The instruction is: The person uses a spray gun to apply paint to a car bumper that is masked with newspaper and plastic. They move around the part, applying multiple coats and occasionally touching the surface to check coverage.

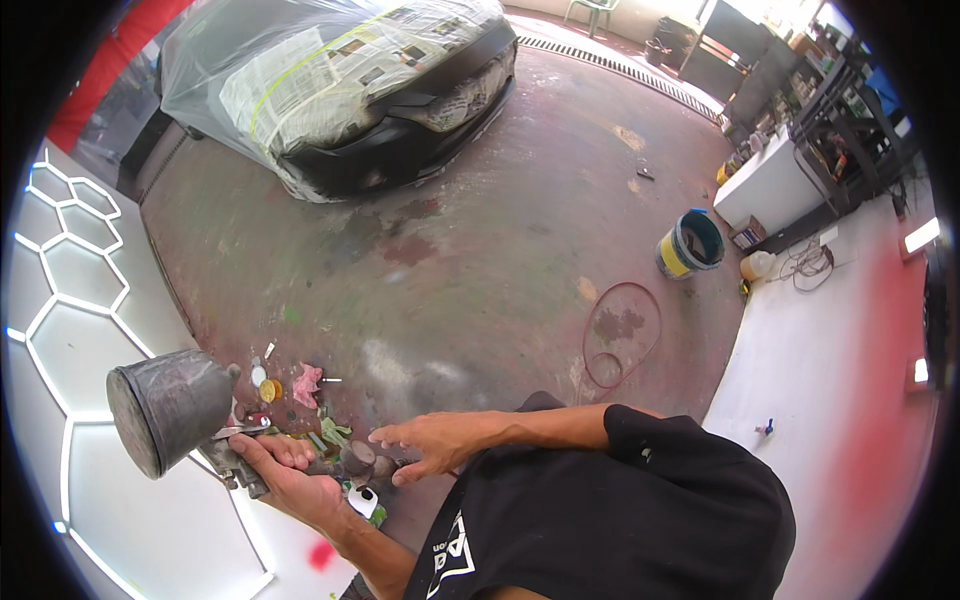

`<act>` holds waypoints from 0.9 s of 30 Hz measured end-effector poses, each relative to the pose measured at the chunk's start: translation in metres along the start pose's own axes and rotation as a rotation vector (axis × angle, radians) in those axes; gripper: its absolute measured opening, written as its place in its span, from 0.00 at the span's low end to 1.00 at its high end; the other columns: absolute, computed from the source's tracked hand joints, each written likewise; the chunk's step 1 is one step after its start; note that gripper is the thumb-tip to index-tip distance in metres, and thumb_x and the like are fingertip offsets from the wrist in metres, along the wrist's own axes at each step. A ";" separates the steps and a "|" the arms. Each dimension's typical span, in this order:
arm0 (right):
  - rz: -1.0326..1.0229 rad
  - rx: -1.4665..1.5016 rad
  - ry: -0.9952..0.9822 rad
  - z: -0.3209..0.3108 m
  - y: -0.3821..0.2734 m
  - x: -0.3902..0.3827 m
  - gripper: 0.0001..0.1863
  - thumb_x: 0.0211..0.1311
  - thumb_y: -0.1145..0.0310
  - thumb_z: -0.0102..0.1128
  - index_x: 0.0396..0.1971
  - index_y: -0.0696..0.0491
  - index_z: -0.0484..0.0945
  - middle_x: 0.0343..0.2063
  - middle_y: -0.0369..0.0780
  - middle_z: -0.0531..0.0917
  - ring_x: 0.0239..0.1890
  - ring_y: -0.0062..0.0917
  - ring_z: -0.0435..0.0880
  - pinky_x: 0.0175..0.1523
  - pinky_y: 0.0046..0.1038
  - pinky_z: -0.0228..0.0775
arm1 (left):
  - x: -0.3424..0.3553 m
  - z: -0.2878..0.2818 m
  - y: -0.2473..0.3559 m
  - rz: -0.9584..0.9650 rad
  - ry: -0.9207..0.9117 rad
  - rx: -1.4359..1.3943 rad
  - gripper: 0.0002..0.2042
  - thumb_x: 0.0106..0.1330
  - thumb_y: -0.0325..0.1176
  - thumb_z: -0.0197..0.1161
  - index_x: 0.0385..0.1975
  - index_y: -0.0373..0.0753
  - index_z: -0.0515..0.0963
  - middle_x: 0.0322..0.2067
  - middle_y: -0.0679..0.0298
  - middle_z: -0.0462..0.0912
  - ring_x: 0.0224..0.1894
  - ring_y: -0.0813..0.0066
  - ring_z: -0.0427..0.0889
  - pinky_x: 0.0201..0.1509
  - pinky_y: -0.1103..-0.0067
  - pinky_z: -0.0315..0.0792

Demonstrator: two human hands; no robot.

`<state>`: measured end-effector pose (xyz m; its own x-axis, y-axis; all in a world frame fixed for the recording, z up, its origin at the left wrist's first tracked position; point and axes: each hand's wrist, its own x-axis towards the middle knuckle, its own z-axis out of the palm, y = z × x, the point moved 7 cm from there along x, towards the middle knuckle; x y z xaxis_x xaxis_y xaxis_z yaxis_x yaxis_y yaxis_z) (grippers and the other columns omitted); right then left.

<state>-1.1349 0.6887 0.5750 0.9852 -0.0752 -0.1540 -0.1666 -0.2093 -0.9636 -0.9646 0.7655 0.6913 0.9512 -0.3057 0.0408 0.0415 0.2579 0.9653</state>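
My left hand (290,485) is wrapped around a paint spray gun (235,465), held out at the lower left. The gun's large, grey, stained cup (165,410) is tilted over to the left. A round, dusty fitting (358,455) sits at the gun's near end, between my two hands. My right hand (440,440) reaches across from the right with its fingers apart. Its fingertips are close to that fitting, and I see nothing in its grasp. The left fingers are partly hidden by the gun.
A car (400,90) masked with newspaper and plastic film stands at the far left. A bucket (690,245) and a looped red hose (657,320) lie to the right. Near the left wall are a pink crumpled cloth (307,385) and a yellow lid (270,390). Shelving (840,130) stands far right.
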 end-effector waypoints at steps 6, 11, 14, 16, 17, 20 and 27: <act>0.000 0.192 0.020 0.029 0.022 -0.073 0.48 0.75 0.44 0.70 0.83 0.55 0.59 0.59 0.59 0.85 0.60 0.53 0.88 0.63 0.46 0.78 | -0.077 0.035 -0.010 -0.071 -0.123 -0.017 0.28 0.86 0.53 0.60 0.22 0.47 0.64 0.18 0.76 0.60 0.19 0.85 0.59 0.27 0.81 0.57; -0.005 0.177 0.473 0.017 0.020 -0.163 0.56 0.66 0.59 0.79 0.85 0.56 0.50 0.77 0.57 0.67 0.70 0.51 0.80 0.69 0.41 0.76 | -0.161 0.054 -0.039 -0.061 -0.316 0.133 0.21 0.87 0.51 0.59 0.60 0.37 0.77 0.22 0.74 0.65 0.23 0.83 0.67 0.31 0.81 0.67; -0.222 0.040 0.558 0.021 0.044 -0.192 0.62 0.62 0.66 0.81 0.87 0.55 0.44 0.83 0.54 0.55 0.72 0.49 0.77 0.74 0.40 0.73 | -0.207 0.060 -0.073 -0.032 -0.437 0.312 0.22 0.88 0.49 0.59 0.59 0.34 0.83 0.25 0.71 0.73 0.28 0.77 0.76 0.35 0.78 0.73; -0.372 0.227 0.607 0.019 0.052 -0.211 0.63 0.61 0.69 0.80 0.87 0.55 0.43 0.83 0.52 0.55 0.74 0.46 0.75 0.76 0.41 0.71 | -0.249 0.078 -0.082 0.002 -0.493 0.433 0.22 0.88 0.49 0.58 0.56 0.32 0.84 0.28 0.68 0.78 0.32 0.73 0.81 0.38 0.75 0.76; -0.446 0.328 0.626 0.019 0.052 -0.223 0.63 0.60 0.71 0.80 0.87 0.55 0.42 0.83 0.51 0.55 0.74 0.44 0.74 0.78 0.42 0.70 | -0.272 0.086 -0.084 0.016 -0.513 0.492 0.22 0.88 0.48 0.58 0.54 0.31 0.84 0.30 0.66 0.81 0.33 0.71 0.83 0.40 0.73 0.78; -0.390 0.459 0.689 -0.001 0.054 -0.251 0.63 0.61 0.73 0.79 0.88 0.55 0.41 0.80 0.50 0.59 0.75 0.39 0.71 0.77 0.41 0.69 | -0.318 0.099 -0.106 0.081 -0.600 0.502 0.25 0.87 0.51 0.59 0.63 0.31 0.82 0.36 0.57 0.84 0.38 0.64 0.85 0.47 0.67 0.78; -0.268 0.471 0.681 -0.016 0.109 -0.275 0.47 0.74 0.69 0.71 0.84 0.53 0.51 0.71 0.42 0.73 0.71 0.25 0.72 0.71 0.34 0.71 | -0.364 0.150 -0.111 0.049 -0.792 0.973 0.39 0.75 0.56 0.72 0.80 0.39 0.71 0.56 0.43 0.83 0.64 0.49 0.79 0.65 0.57 0.75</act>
<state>-1.4246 0.6711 0.5162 0.7253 -0.6795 0.1106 0.2500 0.1103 -0.9619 -1.3618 0.7107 0.6083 0.4865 -0.8680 -0.0997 -0.5520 -0.3938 0.7350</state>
